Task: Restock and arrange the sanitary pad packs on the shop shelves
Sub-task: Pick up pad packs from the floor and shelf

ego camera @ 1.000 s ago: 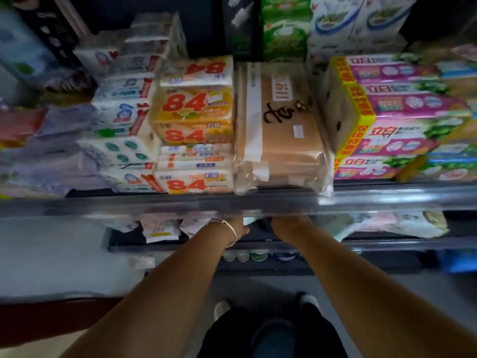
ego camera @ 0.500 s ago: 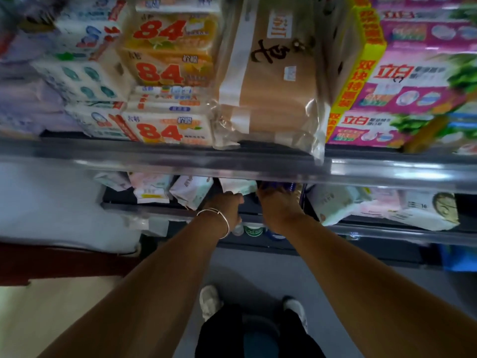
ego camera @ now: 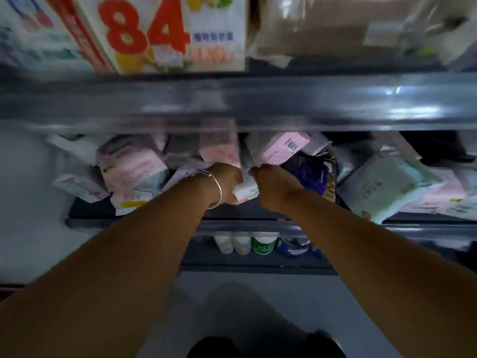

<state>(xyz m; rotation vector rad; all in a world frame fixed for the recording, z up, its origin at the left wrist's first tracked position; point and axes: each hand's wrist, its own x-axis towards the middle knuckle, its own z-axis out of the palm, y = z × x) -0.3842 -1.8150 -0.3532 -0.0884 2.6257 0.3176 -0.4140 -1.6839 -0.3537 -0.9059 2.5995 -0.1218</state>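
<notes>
Because the pink pad pack (ego camera: 282, 148) looks soft and light, the right hand (ego camera: 273, 183) pinches its lower edge, while the left hand's (ego camera: 227, 180) grip is hidden.

Glossy grey metal shelf edge (ego camera: 309, 99) catching streaks of light. Below, soft plastic-film pad packs (ego camera: 134, 166) in matt pink and white, creased; a pink pack (ego camera: 281, 148) with printed barcode; a shiny dark purple foil-like pack (ego camera: 309, 174). Above, a clear crinkled plastic wrap (ego camera: 335, 27) over brown paper. Thin polished metal bangle (ego camera: 216, 184) at the wrist.
</notes>
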